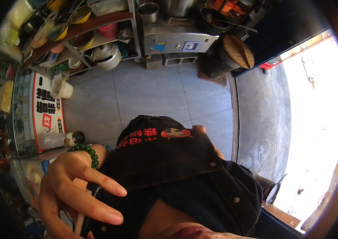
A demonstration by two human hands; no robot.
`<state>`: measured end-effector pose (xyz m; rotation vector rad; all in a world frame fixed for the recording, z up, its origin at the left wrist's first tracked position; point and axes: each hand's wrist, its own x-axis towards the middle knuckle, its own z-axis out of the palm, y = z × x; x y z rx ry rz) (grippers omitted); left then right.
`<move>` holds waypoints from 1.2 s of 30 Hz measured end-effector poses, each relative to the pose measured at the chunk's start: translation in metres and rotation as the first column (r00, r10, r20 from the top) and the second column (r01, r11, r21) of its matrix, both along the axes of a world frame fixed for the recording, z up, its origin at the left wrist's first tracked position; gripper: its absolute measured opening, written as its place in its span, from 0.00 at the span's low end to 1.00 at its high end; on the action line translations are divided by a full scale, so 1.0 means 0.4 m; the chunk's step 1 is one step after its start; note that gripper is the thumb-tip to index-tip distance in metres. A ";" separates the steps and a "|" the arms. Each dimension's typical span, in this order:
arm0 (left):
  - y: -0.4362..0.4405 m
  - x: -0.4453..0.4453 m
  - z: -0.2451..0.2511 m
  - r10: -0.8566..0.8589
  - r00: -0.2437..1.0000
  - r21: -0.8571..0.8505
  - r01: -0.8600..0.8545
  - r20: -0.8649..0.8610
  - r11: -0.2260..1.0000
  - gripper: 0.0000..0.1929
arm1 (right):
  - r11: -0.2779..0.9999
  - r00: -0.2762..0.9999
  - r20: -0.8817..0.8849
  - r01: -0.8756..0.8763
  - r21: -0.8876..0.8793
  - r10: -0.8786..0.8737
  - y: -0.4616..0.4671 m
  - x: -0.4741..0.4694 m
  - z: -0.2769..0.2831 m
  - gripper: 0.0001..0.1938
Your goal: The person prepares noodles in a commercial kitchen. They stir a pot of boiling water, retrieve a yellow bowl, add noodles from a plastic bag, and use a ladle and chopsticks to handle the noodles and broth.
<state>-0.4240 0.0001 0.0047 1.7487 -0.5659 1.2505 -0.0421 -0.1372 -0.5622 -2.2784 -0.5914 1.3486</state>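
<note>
My left hand [67, 191], with a green bead bracelet [92, 155] at the wrist, is raised close to the camera at the lower left. It grips a thin, dark, flat object [87, 209], possibly a phone; fingers cover most of it. My right hand [199, 129] hangs low beside the right edge of my black apron [163, 155]. Only a small part of that hand shows, so its grip cannot be made out. Red lettering and a round picture mark the apron front.
Ahead stands a steel stove [169, 41] on concrete blocks [181, 59], bearing a black wok [213, 24]. A wooden lid [238, 51] tops a barrel to its right. Shelves [103, 21] hold a kettle [106, 56]. A white bin [62, 88] stands left; a doorway sill [235, 119] runs right.
</note>
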 end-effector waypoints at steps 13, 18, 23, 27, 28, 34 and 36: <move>-0.012 -0.010 0.005 -0.069 0.972 -0.098 0.048 -0.225 0.994 0.23 | 0.975 0.961 -0.161 0.220 -0.033 -0.223 0.002 0.006 -0.019 0.07; -0.019 0.007 0.007 -0.050 0.978 -0.103 0.029 -0.202 0.994 0.22 | 0.986 0.974 -0.166 0.162 0.029 -0.155 -0.016 0.024 -0.054 0.06; -0.018 0.017 0.016 -0.062 0.964 -0.100 0.037 -0.260 0.994 0.22 | 0.989 0.973 -0.199 0.135 0.066 -0.119 -0.024 0.032 -0.093 0.05; -0.022 0.034 0.005 0.011 0.997 0.014 -0.010 -0.076 1.000 0.20 | 0.990 0.982 -0.136 0.136 0.041 -0.130 -0.026 0.038 -0.067 0.05; -0.025 0.036 0.004 0.012 0.993 0.002 -0.012 -0.114 1.000 0.20 | 0.990 0.982 -0.138 0.136 0.039 -0.130 -0.025 0.038 -0.058 0.05; -0.034 0.026 0.014 0.017 0.982 -0.041 -0.025 -0.190 0.999 0.20 | 0.989 0.977 -0.160 0.147 0.030 -0.140 -0.017 0.027 -0.003 0.04; -0.028 0.028 0.013 -0.021 0.972 -0.038 0.013 -0.234 0.999 0.20 | 0.988 0.976 -0.161 0.152 0.020 -0.147 -0.011 0.020 0.021 0.04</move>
